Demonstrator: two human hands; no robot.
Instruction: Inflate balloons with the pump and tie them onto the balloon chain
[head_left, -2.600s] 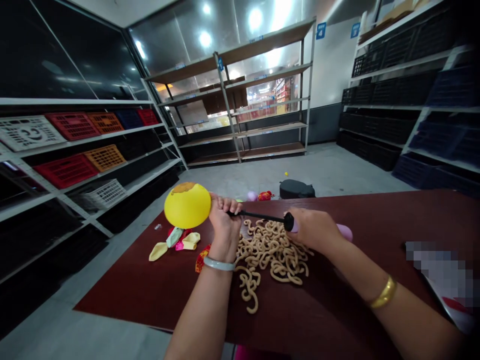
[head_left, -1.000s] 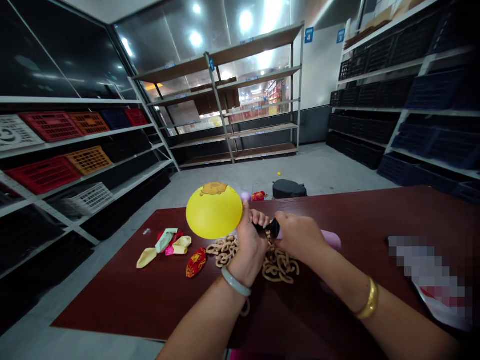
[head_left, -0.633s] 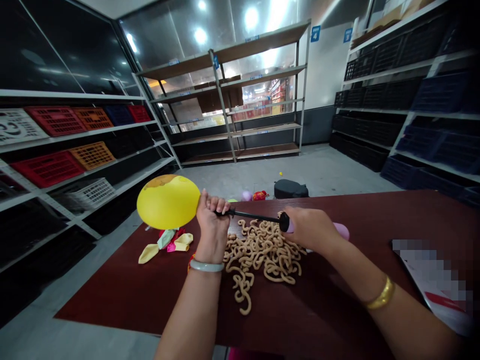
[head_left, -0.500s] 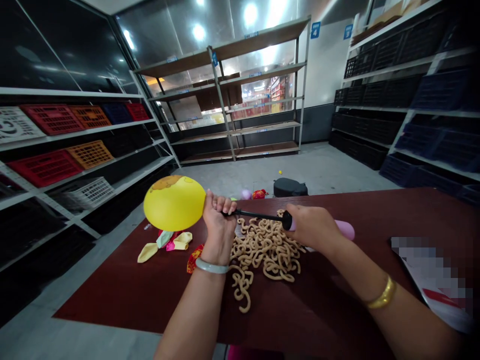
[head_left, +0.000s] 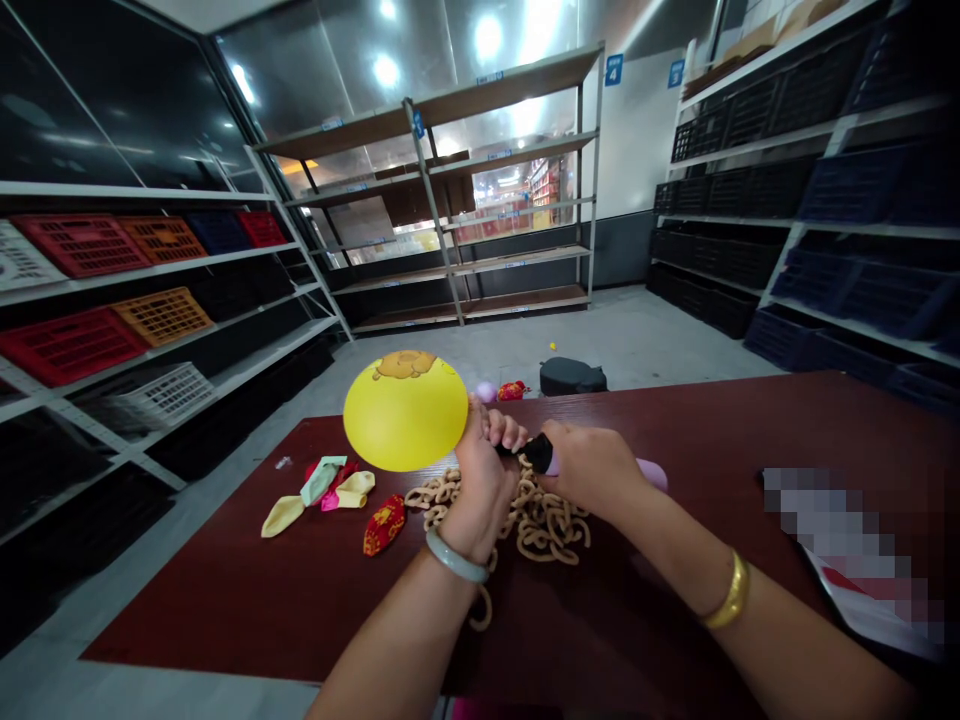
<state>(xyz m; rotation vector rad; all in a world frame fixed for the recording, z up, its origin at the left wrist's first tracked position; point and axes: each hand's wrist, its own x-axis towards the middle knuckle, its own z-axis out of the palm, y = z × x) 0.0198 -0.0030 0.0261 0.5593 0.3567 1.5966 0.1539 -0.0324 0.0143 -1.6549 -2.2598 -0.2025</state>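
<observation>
An inflated yellow balloon [head_left: 405, 420] with a brown cartoon print sits at my left hand [head_left: 487, 460], whose fingers are closed around its neck and the black end of a hand balloon pump [head_left: 652, 475]. My right hand [head_left: 589, 465] grips the pump's pink-purple barrel, close beside the left. Most of the black shaft is hidden between the hands. Beneath them lies a pile of tan curled pieces [head_left: 551, 530], partly covered by my left wrist. Left of the pile are a red patterned balloon [head_left: 384, 525] and several limp balloons, including a pale yellow one [head_left: 283, 516].
The dark red-brown table [head_left: 225, 600] carries a flat blurred-out item [head_left: 847, 550] at right. Past its far edge are a dark grey case [head_left: 574, 377] and a purple balloon [head_left: 486, 391]. Shelves with crates [head_left: 82, 245] line both sides; a metal rack [head_left: 457, 270] stands behind.
My two hands have come closer together, with the pump's shaft pushed into the barrel. The yellow balloon has moved right with my left hand and looks slightly rounder. The view has shifted a little.
</observation>
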